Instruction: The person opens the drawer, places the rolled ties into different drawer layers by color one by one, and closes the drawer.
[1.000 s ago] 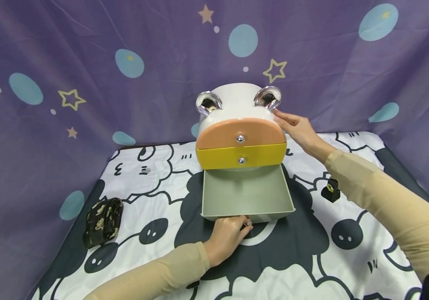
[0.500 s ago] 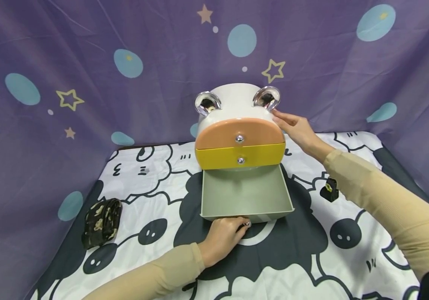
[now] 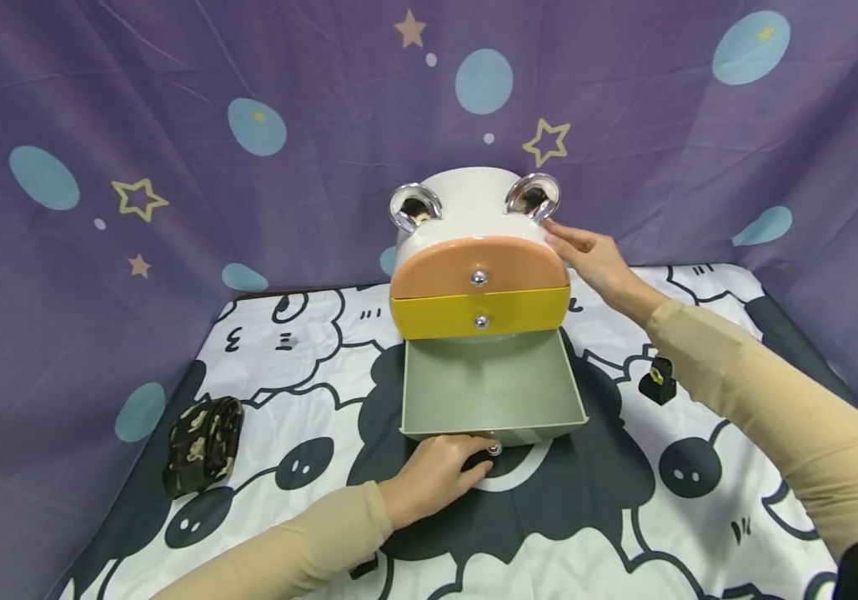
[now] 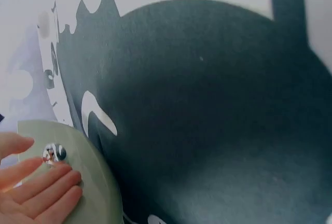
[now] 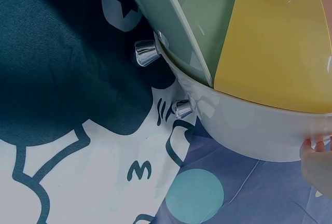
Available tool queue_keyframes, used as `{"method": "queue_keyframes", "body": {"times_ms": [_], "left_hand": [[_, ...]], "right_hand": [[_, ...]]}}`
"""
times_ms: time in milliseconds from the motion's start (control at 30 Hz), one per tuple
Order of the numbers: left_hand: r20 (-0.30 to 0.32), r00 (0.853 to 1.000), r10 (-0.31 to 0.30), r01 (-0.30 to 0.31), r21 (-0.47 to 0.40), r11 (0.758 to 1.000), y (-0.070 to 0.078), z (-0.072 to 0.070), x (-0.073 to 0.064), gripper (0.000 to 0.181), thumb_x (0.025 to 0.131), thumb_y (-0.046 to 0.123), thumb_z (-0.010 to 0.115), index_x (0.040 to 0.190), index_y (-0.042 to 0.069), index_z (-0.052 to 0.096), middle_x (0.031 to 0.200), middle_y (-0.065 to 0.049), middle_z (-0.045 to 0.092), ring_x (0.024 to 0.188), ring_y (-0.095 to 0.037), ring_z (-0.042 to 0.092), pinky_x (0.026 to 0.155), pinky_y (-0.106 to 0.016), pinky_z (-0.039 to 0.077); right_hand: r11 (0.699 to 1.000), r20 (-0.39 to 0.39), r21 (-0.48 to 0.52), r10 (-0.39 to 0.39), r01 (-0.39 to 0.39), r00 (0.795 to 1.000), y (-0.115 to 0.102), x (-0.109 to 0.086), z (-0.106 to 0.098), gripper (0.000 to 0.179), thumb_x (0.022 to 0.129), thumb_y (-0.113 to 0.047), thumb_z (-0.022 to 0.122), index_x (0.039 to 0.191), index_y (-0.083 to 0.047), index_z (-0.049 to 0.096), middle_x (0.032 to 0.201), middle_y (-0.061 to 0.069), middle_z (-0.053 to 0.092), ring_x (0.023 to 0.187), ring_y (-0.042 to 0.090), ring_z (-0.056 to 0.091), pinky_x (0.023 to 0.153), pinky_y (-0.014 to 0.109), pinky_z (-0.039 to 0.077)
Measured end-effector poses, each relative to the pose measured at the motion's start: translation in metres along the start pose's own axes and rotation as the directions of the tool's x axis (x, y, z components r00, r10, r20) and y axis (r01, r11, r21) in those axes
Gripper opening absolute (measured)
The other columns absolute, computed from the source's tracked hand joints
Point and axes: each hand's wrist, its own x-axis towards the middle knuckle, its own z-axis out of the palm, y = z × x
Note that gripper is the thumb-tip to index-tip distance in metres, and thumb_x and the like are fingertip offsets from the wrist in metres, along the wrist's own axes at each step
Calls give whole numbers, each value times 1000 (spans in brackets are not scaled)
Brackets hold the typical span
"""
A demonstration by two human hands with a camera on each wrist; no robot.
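A white cabinet [image 3: 474,200] with round silver ears has three drawers: an orange one [image 3: 444,267], a yellow one [image 3: 436,318] and a pale green one [image 3: 492,383]. The green drawer is pulled far out, and nothing lies on its visible floor. My left hand [image 3: 432,479] is at the front of that drawer, fingers beside its silver knob [image 3: 494,448]. In the left wrist view the fingers extend loosely around the knob [image 4: 54,153], not closed on it. My right hand [image 3: 601,262] touches the cabinet's right side with its fingertips; the right wrist view shows this hand [image 5: 317,167] only partly.
A rolled camouflage cloth item [image 3: 205,446] lies at the left. Near the right forearm sits a small black object [image 3: 659,381] with a yellow-green mark. A purple curtain [image 3: 323,83] hangs behind the cabinet. Silver feet [image 5: 146,53] show under the cabinet.
My left hand has loosened its pinch on the green drawer's knob and shifted slightly left. The drawer stays pulled out. My right hand has stayed at the cabinet's side.
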Motion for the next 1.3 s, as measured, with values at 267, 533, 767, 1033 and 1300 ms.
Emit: {"method": "queue_keyframes", "body": {"times_ms": [267, 533, 767, 1033, 1300], "left_hand": [[10, 999, 50, -50, -29, 998, -11, -10, -9, 22, 85, 21, 59, 103, 11, 66, 99, 3, 65, 93, -9, 60, 78, -22, 47], [-19, 999, 42, -43, -60, 997, -24, -18, -22, 16, 83, 20, 61, 93, 10, 69, 89, 3, 67, 83, -7, 61, 72, -19, 47], [-86, 996, 35, -39, -41, 998, -32, -25, -35, 12, 80, 19, 64, 88, 13, 70, 84, 6, 66, 78, -5, 62, 70, -20, 48], [-102, 995, -1, -4, -48, 999, -41, -35, -48, 11, 79, 18, 65, 86, 11, 70, 82, 6, 67, 77, -6, 62, 67, -19, 48], [-136, 989, -61, 54, -54, 997, -53, -47, -64, 10, 79, 18, 65, 85, 11, 70, 82, 5, 67, 77, -6, 62, 67, -20, 49]], "right_hand": [[1000, 1, -6, 16, -16, 1000, 0, 0, 0, 60, 82, -45, 56, 132, -13, 43, 135, -3, 41, 129, 16, 28, 105, 37, 22], [1000, 4, -13, 9, -9, 1000, 1, 2, -1, 63, 81, -48, 56, 132, -13, 43, 134, -4, 41, 129, 16, 28, 105, 37, 22], [1000, 5, -21, 12, -12, 1000, 1, 2, -1, 63, 81, -48, 56, 132, -14, 42, 135, -4, 40, 129, 16, 28, 104, 37, 22], [1000, 9, -21, 6, -6, 1000, 1, 2, -1, 63, 81, -48, 55, 133, -14, 41, 135, -4, 40, 129, 17, 27, 104, 37, 22], [1000, 0, -14, 8, -8, 1000, 1, 2, 0, 61, 82, -46, 56, 132, -15, 42, 135, -4, 40, 129, 16, 28, 104, 37, 22]]}}
